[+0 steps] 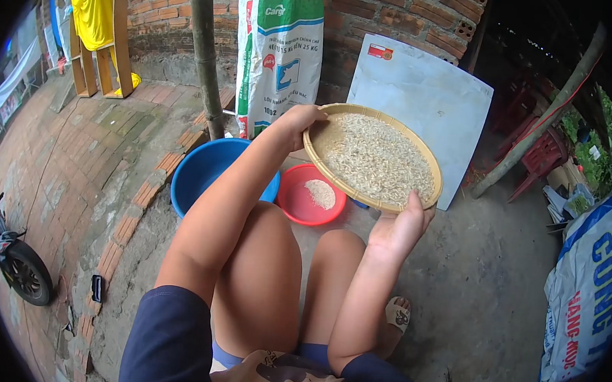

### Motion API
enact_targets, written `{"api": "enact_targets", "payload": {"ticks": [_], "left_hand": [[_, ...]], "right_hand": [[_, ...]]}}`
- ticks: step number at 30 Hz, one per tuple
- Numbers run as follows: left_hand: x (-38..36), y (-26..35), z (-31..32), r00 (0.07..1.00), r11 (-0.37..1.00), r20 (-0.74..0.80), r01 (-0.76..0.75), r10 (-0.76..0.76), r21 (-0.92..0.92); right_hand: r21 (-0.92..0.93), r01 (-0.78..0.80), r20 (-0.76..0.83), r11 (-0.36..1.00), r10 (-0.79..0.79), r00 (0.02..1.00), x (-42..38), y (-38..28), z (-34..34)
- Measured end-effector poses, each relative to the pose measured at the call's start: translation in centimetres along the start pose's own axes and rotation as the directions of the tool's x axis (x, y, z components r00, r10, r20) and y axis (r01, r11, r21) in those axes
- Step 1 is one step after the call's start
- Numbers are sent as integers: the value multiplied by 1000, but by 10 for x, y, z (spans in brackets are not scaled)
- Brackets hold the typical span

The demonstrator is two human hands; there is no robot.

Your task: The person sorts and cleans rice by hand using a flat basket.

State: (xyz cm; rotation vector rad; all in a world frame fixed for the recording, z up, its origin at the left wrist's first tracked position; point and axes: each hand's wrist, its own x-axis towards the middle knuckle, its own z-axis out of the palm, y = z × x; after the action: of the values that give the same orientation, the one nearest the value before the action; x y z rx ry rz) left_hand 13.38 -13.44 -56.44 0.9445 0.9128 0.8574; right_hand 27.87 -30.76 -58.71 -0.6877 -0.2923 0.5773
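Observation:
A round woven winnowing basket (333,181) is held up in front of me, tilted down to the right. Pale grain (383,157) is spread over most of its inside. My left hand (302,125) grips the rim on the left, some of its fingers hidden beneath. On the lower right of the rim, my right hand (403,228) holds on with the thumb over the top edge. Below the basket, a red basin (294,203) stands on the ground with a small heap of pale grain (320,194) inside. Beside it is a larger blue basin (198,166), partly behind my left forearm.
A tall printed sack (279,68) and a pale flat board (453,116) lean by the brick wall (403,17). A wooden pole (206,49) rises behind the blue basin. Another printed sack (586,296) is at right, a wheel (27,271) at far left.

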Motion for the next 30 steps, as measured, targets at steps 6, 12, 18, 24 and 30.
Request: {"api": "enact_targets", "payload": {"ticks": [6,12,18,24,30], "left_hand": [[-15,4,-20,999,999,20,-48,48,15],[-49,16,-12,996,991,81,-46,36,124],[-42,15,-26,999,996,-13,-31,32,86],[-51,11,-4,999,976,34,-20,13,216],[-45,-4,28,999,848,33,3,-24,531]], "right_hand": [[49,-88,11,995,87,996,8,-2,-2],[4,-166,101,986,165,981,21,-3,-13],[-19,-175,141,984,176,974,26,-4,-14],[-51,-142,91,989,146,985,33,-39,-23],[-122,83,152,989,-64,986,25,-75,-24]]}}
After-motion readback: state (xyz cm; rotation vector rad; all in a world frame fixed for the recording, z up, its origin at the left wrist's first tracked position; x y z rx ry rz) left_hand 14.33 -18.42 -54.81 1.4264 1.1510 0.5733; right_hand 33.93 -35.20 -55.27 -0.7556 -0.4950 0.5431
